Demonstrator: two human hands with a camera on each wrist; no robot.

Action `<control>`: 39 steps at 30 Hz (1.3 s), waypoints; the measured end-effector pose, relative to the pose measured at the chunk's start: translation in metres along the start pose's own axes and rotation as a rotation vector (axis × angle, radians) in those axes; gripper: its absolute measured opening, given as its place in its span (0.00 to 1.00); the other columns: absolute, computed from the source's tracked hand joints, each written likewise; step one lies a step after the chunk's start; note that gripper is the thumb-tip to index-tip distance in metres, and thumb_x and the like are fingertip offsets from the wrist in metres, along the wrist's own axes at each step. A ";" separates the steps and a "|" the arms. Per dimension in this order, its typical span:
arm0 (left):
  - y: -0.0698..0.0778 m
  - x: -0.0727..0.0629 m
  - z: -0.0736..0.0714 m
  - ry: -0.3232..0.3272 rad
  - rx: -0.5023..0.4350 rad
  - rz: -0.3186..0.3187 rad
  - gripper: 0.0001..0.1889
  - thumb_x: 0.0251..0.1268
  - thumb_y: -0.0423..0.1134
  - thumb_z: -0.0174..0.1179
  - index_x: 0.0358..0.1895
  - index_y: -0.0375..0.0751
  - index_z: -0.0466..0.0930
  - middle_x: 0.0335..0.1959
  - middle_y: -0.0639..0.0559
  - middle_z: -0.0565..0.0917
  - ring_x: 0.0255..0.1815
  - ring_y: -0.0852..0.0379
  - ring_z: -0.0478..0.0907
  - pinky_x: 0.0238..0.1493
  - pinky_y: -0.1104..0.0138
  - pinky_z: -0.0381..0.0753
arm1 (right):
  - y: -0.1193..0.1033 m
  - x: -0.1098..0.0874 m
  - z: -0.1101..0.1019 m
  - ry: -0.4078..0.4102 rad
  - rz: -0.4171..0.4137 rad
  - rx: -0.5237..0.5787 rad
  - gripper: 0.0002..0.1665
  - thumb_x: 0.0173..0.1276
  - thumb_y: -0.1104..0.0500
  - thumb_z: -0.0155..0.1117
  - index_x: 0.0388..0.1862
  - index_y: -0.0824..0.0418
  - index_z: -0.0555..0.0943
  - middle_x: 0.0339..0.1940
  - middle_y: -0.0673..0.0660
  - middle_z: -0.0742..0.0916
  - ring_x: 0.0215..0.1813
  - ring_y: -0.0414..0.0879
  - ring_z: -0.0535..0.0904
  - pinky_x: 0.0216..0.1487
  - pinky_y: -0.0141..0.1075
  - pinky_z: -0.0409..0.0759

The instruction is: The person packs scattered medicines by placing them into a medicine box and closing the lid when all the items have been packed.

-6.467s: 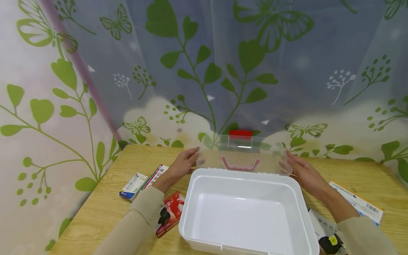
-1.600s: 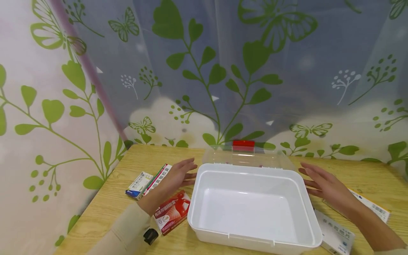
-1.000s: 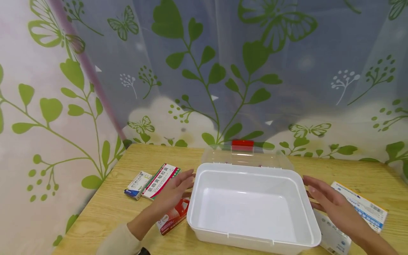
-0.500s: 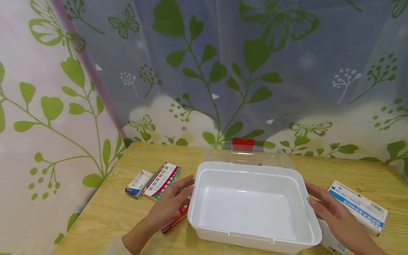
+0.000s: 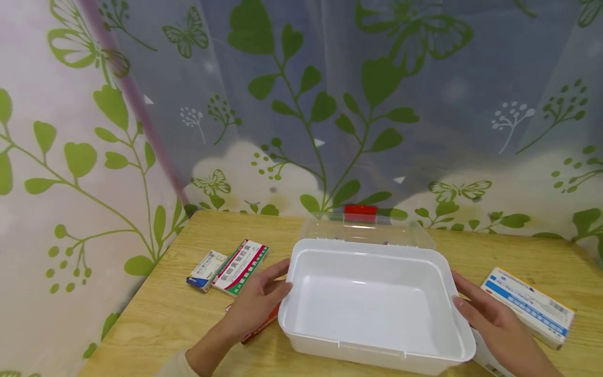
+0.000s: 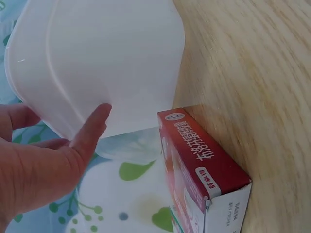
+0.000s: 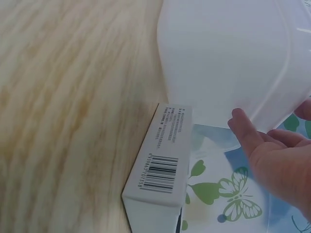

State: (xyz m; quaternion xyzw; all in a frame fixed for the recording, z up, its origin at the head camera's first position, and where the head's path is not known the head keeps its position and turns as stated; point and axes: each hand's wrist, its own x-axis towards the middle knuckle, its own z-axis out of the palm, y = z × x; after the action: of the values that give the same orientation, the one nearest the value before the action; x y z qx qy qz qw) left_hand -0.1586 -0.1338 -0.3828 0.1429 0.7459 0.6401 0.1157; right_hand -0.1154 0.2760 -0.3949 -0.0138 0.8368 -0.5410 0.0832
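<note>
Now closed onto the white box (image 5: 363, 311)! Gripping both ends with left hand (image 5: 254, 305) and right hand (image 5: 497, 324), apparently for steadiness.

Red box (image 6: 203, 154): 布洛芬缓释胶囊, circled 12
Green-red box (image 5: 241, 266): 氨咖黄敏胶囊
Blue-white box (image 5: 207, 269): E, rest blurred
White box (image 7: 167, 130): barcode (image 7: 159, 174), digits too small

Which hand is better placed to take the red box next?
Left, most likely: the left hand is near the red box, while the right hand is across the white bin from it.
</note>
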 end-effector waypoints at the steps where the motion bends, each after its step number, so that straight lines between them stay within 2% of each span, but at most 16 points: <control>1: 0.000 -0.001 0.000 -0.003 -0.007 -0.002 0.28 0.72 0.35 0.53 0.71 0.31 0.58 0.67 0.35 0.67 0.60 0.39 0.72 0.51 0.61 0.79 | 0.001 0.000 0.000 0.003 -0.018 -0.010 0.37 0.77 0.46 0.46 0.78 0.52 0.49 0.75 0.64 0.57 0.52 0.20 0.68 0.43 0.33 0.81; 5: 0.000 -0.002 0.001 -0.006 -0.056 0.001 0.27 0.72 0.34 0.53 0.71 0.31 0.59 0.68 0.36 0.65 0.61 0.38 0.71 0.52 0.59 0.78 | 0.003 0.000 0.000 0.012 -0.069 -0.055 0.35 0.78 0.46 0.44 0.78 0.52 0.49 0.75 0.64 0.57 0.55 0.17 0.63 0.44 0.28 0.78; 8: -0.001 -0.002 0.002 0.004 -0.072 0.004 0.27 0.72 0.33 0.53 0.71 0.31 0.59 0.69 0.37 0.64 0.62 0.39 0.70 0.53 0.59 0.77 | 0.004 0.001 0.000 0.014 -0.073 -0.070 0.35 0.78 0.45 0.43 0.78 0.52 0.49 0.75 0.63 0.56 0.55 0.16 0.60 0.45 0.26 0.76; 14: -0.001 -0.002 0.002 0.037 -0.061 0.005 0.26 0.72 0.34 0.52 0.71 0.33 0.60 0.70 0.40 0.64 0.62 0.40 0.70 0.53 0.59 0.77 | 0.003 0.005 0.002 0.033 -0.041 -0.054 0.37 0.76 0.42 0.44 0.78 0.52 0.50 0.75 0.62 0.57 0.54 0.17 0.62 0.45 0.26 0.77; 20: -0.001 -0.005 0.005 0.061 -0.086 0.007 0.26 0.71 0.33 0.53 0.70 0.32 0.61 0.68 0.37 0.65 0.61 0.40 0.70 0.53 0.58 0.77 | 0.008 0.004 0.006 0.065 -0.039 -0.018 0.36 0.76 0.42 0.43 0.78 0.50 0.51 0.75 0.62 0.57 0.54 0.17 0.62 0.45 0.26 0.77; 25: -0.002 -0.006 0.006 0.061 -0.079 0.009 0.26 0.72 0.34 0.53 0.70 0.32 0.60 0.69 0.38 0.64 0.61 0.40 0.71 0.53 0.59 0.77 | 0.012 0.003 0.009 0.091 -0.078 -0.017 0.34 0.77 0.44 0.42 0.77 0.51 0.52 0.75 0.61 0.57 0.55 0.17 0.61 0.44 0.26 0.78; 33: -0.005 -0.004 0.006 0.047 -0.093 0.042 0.26 0.72 0.34 0.53 0.70 0.32 0.61 0.70 0.40 0.63 0.63 0.39 0.69 0.53 0.59 0.77 | 0.017 0.002 0.010 0.135 -0.073 -0.065 0.33 0.77 0.43 0.42 0.77 0.49 0.53 0.75 0.57 0.59 0.53 0.17 0.63 0.41 0.27 0.79; 36: -0.005 -0.004 0.007 0.047 -0.071 0.048 0.26 0.72 0.35 0.53 0.70 0.33 0.61 0.70 0.41 0.64 0.63 0.40 0.69 0.53 0.59 0.77 | 0.018 0.001 0.010 0.136 -0.093 -0.061 0.33 0.78 0.45 0.42 0.77 0.50 0.53 0.74 0.54 0.59 0.53 0.17 0.63 0.41 0.27 0.79; 38: -0.006 -0.006 0.006 0.058 -0.063 0.043 0.26 0.72 0.35 0.53 0.70 0.33 0.62 0.69 0.40 0.65 0.62 0.40 0.70 0.52 0.59 0.78 | 0.018 0.001 0.011 0.116 -0.078 -0.037 0.33 0.78 0.45 0.42 0.77 0.51 0.52 0.75 0.56 0.58 0.54 0.17 0.64 0.41 0.27 0.79; 39: -0.006 -0.007 0.006 0.064 -0.061 0.038 0.26 0.72 0.35 0.53 0.70 0.33 0.62 0.69 0.40 0.65 0.62 0.40 0.70 0.52 0.59 0.78 | 0.017 0.000 0.011 0.101 -0.056 -0.027 0.34 0.78 0.44 0.42 0.77 0.50 0.51 0.75 0.57 0.58 0.57 0.22 0.65 0.42 0.27 0.79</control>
State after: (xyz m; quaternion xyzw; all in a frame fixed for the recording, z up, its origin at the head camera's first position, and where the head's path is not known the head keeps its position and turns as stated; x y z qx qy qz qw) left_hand -0.1503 -0.1318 -0.3900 0.1329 0.7264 0.6690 0.0841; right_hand -0.1130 0.2728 -0.4155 -0.0112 0.8464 -0.5318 0.0254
